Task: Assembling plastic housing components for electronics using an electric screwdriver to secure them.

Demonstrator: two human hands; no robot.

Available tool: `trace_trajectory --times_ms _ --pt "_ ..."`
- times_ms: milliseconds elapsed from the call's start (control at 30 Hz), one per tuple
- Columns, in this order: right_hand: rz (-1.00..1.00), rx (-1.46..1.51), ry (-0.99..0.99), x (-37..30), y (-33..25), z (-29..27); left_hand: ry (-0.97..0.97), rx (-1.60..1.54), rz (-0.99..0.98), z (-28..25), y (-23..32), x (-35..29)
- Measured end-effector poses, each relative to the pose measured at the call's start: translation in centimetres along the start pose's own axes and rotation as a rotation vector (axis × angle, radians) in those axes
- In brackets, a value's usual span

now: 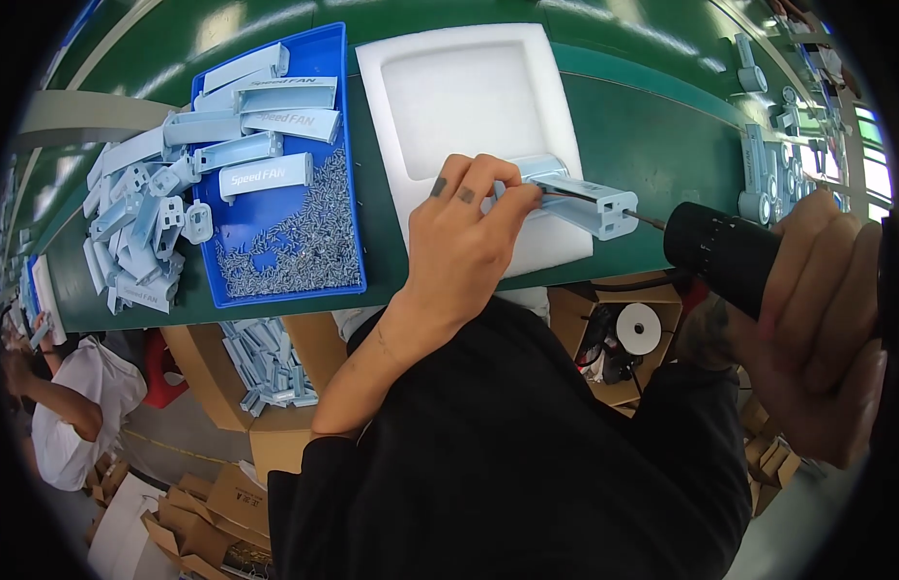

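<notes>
My left hand (462,237) pinches a light blue plastic part (587,201) and holds it down on the white foam pad (449,97). My right hand (819,329) grips a black electric screwdriver (722,253) at the right. Its thin bit (649,220) points left into the end of the plastic part.
A blue tray (326,58) on the green bench holds several light blue parts and a heap of small screws (304,242). More blue parts (130,222) lie piled left of it. Cardboard boxes (275,387) sit below the bench. Another person (72,406) is at lower left. More parts (768,174) stand far right.
</notes>
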State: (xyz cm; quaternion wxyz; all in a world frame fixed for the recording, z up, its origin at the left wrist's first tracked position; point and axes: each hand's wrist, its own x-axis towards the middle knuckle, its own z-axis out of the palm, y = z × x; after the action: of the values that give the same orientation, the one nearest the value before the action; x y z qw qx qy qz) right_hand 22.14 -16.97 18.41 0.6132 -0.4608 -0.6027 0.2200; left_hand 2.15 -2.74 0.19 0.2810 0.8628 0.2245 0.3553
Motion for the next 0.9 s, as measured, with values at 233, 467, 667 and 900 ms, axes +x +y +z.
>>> trace_trajectory --times_ms 233,467,667,900 --pt "-0.005 0.025 -0.021 -1.3 -0.1 -1.4 0.104 0.04 0.015 0.8 -0.1 -0.2" --pt "-0.032 0.048 -0.052 -1.7 -0.2 -3.0 0.072 -0.041 -0.002 0.5 -0.2 -0.3" --pt "-0.042 0.093 -0.085 -4.0 -3.3 -7.7 -0.01 -0.323 -0.096 -0.4 -1.0 -0.4" --pt "-0.041 0.117 -0.116 -2.6 0.1 -6.2 -0.124 -0.409 -0.171 -2.3 -1.7 0.6"
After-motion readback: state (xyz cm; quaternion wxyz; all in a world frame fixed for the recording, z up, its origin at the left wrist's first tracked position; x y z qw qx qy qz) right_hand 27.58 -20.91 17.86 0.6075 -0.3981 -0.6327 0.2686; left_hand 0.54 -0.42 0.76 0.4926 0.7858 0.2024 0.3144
